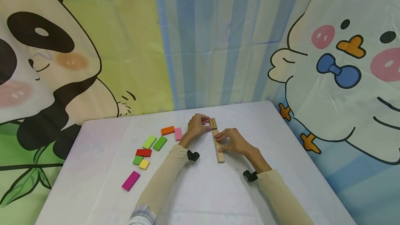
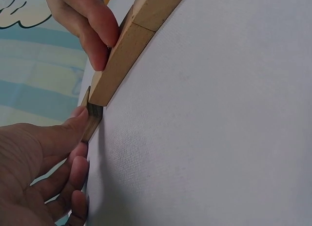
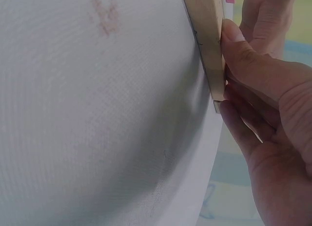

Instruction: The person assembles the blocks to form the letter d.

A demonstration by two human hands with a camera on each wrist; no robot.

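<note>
The row of wooden blocks (image 1: 221,157) is plain tan. To its left are an orange block (image 1: 167,130), a pink block (image 1: 178,134), a lime block (image 1: 149,141), two green blocks (image 1: 160,143), a red block (image 1: 143,152), a yellow block (image 1: 144,164) and a magenta block (image 1: 131,181). Beneath the row, the tabletop (image 1: 218,197) is white; behind it, the curtain (image 1: 206,44) has blue and pale stripes.

White table (image 1: 218,190) with 8 coloured blocks (image 1: 143,153) and lined-up wooden blocks (image 1: 220,156).
</note>
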